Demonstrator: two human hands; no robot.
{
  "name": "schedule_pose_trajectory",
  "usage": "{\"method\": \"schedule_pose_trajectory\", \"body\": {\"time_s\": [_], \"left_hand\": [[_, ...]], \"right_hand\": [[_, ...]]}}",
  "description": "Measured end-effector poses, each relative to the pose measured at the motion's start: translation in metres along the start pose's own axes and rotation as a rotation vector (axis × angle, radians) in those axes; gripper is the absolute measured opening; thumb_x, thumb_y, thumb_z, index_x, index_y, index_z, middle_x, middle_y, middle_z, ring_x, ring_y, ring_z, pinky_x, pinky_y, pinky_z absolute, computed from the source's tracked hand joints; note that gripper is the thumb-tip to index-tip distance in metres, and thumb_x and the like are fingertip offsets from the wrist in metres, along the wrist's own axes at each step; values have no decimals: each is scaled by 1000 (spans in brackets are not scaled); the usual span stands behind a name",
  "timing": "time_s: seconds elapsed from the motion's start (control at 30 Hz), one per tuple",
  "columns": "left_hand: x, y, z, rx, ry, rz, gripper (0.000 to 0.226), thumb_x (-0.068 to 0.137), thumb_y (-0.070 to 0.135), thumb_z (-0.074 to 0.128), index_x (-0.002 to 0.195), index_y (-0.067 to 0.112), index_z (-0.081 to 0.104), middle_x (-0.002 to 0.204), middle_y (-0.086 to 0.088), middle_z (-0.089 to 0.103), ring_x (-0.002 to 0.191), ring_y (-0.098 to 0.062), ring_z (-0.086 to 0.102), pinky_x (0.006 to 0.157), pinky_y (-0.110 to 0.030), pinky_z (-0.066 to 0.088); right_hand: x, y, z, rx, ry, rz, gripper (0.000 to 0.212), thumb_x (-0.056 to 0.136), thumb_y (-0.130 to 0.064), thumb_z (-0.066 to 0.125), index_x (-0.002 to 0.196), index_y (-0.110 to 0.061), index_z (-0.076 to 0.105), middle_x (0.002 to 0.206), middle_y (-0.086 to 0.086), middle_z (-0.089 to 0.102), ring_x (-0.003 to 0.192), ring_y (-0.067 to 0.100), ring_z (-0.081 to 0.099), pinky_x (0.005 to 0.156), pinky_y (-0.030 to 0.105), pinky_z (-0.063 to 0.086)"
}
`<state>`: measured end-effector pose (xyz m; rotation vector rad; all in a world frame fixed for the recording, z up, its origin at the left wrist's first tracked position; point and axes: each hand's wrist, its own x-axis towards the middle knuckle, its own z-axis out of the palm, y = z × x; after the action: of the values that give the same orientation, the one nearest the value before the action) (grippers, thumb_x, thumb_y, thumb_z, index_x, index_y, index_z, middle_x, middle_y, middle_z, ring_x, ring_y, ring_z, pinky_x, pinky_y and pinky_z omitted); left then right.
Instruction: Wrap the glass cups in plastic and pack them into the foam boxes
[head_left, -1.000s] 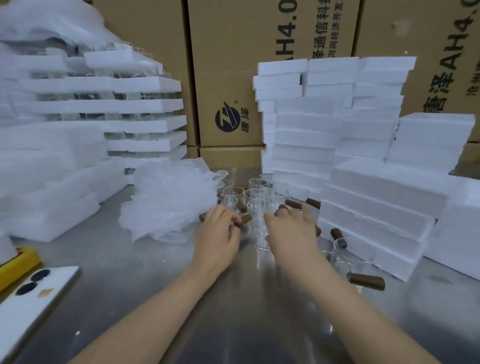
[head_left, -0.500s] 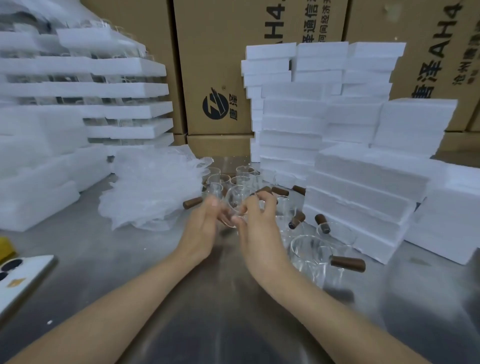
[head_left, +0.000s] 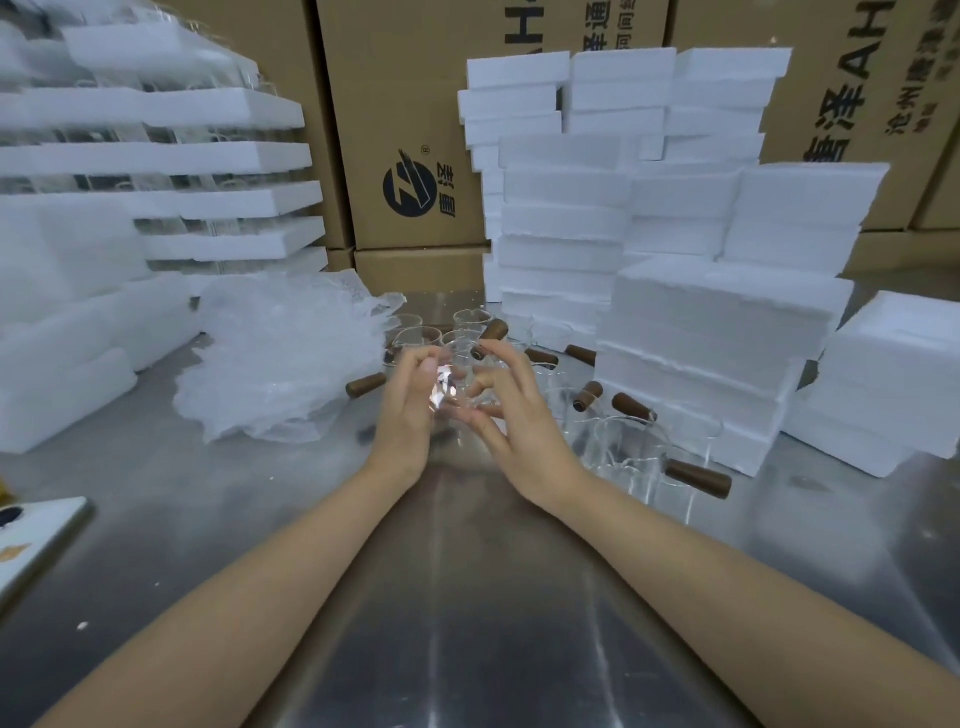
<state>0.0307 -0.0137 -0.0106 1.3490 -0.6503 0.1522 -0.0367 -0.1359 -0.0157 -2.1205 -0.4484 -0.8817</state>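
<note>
Left hand (head_left: 408, 415) and right hand (head_left: 524, 431), close together, clasp one cup (head_left: 457, 397) above mid-bench (head_left: 467, 597), beside the plastic (head_left: 280, 364), likely for wrapping.

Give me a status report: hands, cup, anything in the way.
Left hand and right hand grip one clear glass cup over the steel table. Not yet wrapped; crumpled clear plastic pile lies left. Loose glass cups crowd right.

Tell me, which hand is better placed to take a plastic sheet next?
Left. The plastic pile lies just left of the left hand; the right hand is on the far side of the cup that both hold.
</note>
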Motion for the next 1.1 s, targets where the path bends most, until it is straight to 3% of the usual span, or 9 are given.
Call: {"method": "schedule_pose_trajectory", "body": {"time_s": [0.17, 0.33, 0.43, 0.5, 0.57, 0.67, 0.77, 0.9, 1.1], "left_hand": [[-1, -1, -5, -164, -6, -64, 45, 74, 52, 53, 102, 18, 60, 95, -2, 67, 83, -21, 65, 70, -35, 53], [-4, 2, -3, -151, -44, -93, 43, 76, 46, 50, 104, 15, 61, 89, 5, 71, 75, -15, 68, 67, -34, 55], [-13, 11, -4, 83, -136, -2, 44, 88, 50, 40, 108, 21, 66, 100, 4, 72, 90, -15, 68, 72, -32, 54], [-7, 20, -19, 546, -57, 257, 40, 95, 43, 33, 107, 24, 66, 96, 7, 72, 88, -13, 68, 73, -32, 52], [10, 24, -45, 1089, 181, 458, 32, 91, 28, 41, 111, 16, 63, 107, -1, 69, 101, -23, 63, 86, -38, 44], [25, 21, -82, 1417, 334, 319, 39, 93, 16, 47, 131, 6, 52, 143, -11, 48, 136, -30, 36, 108, -45, 26], [26, 10, -98, 1433, 380, 92, 46, 102, 24, 34, 144, 7, 38, 141, -14, 50, 130, -33, 41, 102, -47, 29], [34, 7, -105, 1476, 388, 116, 43, 99, 22, 41, 140, 9, 46, 89, -14, 62, 98, -35, 49, 75, -38, 24], [30, 5, -102, 1410, 409, 120, 20, 91, 14, 58, 103, 10, 73, 96, -11, 61, 98, -32, 48, 75, -36, 17]], "right_hand": [[-2, 4, 3, 200, 86, 11, 57, 86, -15, 71, 127, -38, 38, 142, -7, 27, 125, 2, 42, 91, 13, 45], [-2, 3, 4, 206, 41, 109, 78, 80, -23, 77, 131, -51, 26, 135, -19, 33, 124, -4, 42, 99, 15, 42], [-1, 0, 2, 303, 33, 164, 75, 73, -23, 80, 127, -50, 36, 126, -14, 52, 116, -4, 51, 98, 16, 43], [-2, -4, 2, 409, 50, 223, 72, 70, -26, 82, 121, -55, 40, 118, -17, 57, 115, 0, 55, 97, 21, 47], [-4, -7, 1, 499, 45, 297, 73, 70, -25, 83, 122, -53, 41, 120, -13, 59, 115, 3, 57, 93, 21, 49], [-5, -8, -4, 586, -13, 423, 69, 70, -35, 81, 123, -48, 37, 115, -1, 67, 106, 8, 64, 94, 30, 51], [-4, -8, -6, 853, -97, 549, 80, 60, -53, 83, 123, -34, 39, 108, 15, 70, 99, 28, 69, 93, 41, 51], [0, -14, -4, 1195, -209, 627, 91, 62, -58, 80, 127, -7, 43, 108, 32, 64, 94, 37, 68, 79, 32, 56], [0, -13, -5, 1343, -229, 744, 71, 88, -57, 46, 127, 2, 42, 107, 31, 65, 93, 33, 69, 76, 29, 57]]}}
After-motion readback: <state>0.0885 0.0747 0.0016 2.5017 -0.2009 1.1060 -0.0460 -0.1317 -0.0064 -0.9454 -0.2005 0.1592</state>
